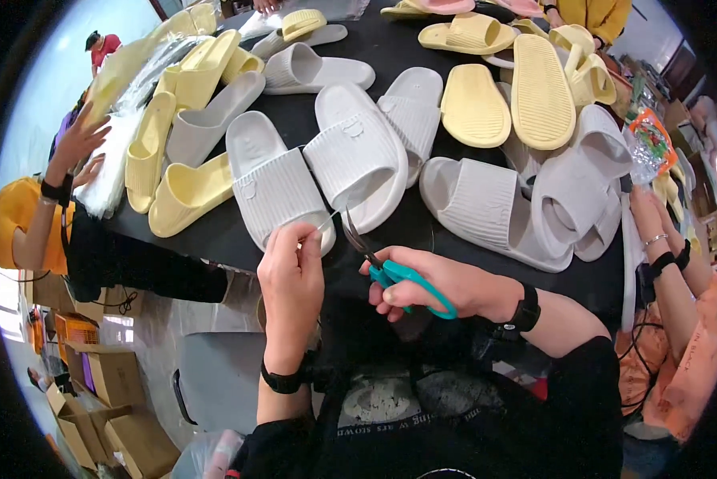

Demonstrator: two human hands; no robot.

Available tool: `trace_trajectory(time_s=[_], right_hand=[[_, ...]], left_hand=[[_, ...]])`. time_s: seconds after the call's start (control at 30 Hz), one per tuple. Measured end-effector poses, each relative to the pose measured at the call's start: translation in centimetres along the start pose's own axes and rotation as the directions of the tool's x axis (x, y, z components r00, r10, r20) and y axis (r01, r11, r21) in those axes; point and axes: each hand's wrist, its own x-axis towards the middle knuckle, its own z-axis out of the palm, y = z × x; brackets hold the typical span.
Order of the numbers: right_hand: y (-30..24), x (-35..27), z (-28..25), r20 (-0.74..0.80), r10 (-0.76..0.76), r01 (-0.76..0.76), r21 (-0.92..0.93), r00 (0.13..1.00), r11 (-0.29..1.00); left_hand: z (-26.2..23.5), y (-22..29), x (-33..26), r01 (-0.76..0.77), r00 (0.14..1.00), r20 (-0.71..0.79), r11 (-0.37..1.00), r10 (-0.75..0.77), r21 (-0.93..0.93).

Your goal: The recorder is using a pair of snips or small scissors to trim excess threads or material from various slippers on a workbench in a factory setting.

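At the near edge of the black tabletop (422, 231), the left hand (291, 275) pinched a thin thread off a white slide sandal (275, 188), while the right hand (442, 283) gripped teal-handled scissors (390, 267) just beside it.

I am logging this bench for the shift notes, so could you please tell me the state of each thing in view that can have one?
Scissors: gripped in the right hand, blades slightly apart, pointing up.
Left hand: pinching a thin strand at the heel edge of a white slipper.
White slipper: flat on the black table, sole down.
Yellow sole: lying ribbed side up.
Cardboard box: flaps open.
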Motion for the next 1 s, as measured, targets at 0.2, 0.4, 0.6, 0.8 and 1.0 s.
trace_trajectory(time_s=[0.2, 0.4, 0.6, 0.8, 1.0], right_hand=[[-0.2, 1.5, 0.4, 0.003, 0.107, -0.107, 0.005, 0.994, 0.994], [0.0, 2.3, 0.3, -0.050, 0.063, -0.062, 0.019, 0.997, 0.998], [0.0, 2.6, -0.3, -0.107, 0.006, -0.011, -0.043, 0.994, 0.999], [-0.3, 2.2, -0.6, -0.149, 0.025, -0.031, -0.032, 0.989, 0.999], [-0.4, 1.6, -1.1, -0.099, -0.030, 0.032, 0.023, 0.995, 0.999]], left_hand=[[-0.1, -0.5, -0.5, 0.044, 0.998, -0.039, 0.996, -0.047, -0.079], [0.2, -0.3, -0.3, 0.013, 0.999, -0.045, 0.994, -0.017, -0.106], [0.2, -0.2, -0.4, 0.044, 0.998, -0.032, 0.996, -0.047, -0.084], [-0.2, -0.2, -0.7, 0.053, 0.998, -0.030, 0.994, -0.057, -0.099], [-4.2, 1.2, -2.7, 0.275, 0.942, 0.264, 0.930, -0.209, -0.246]])
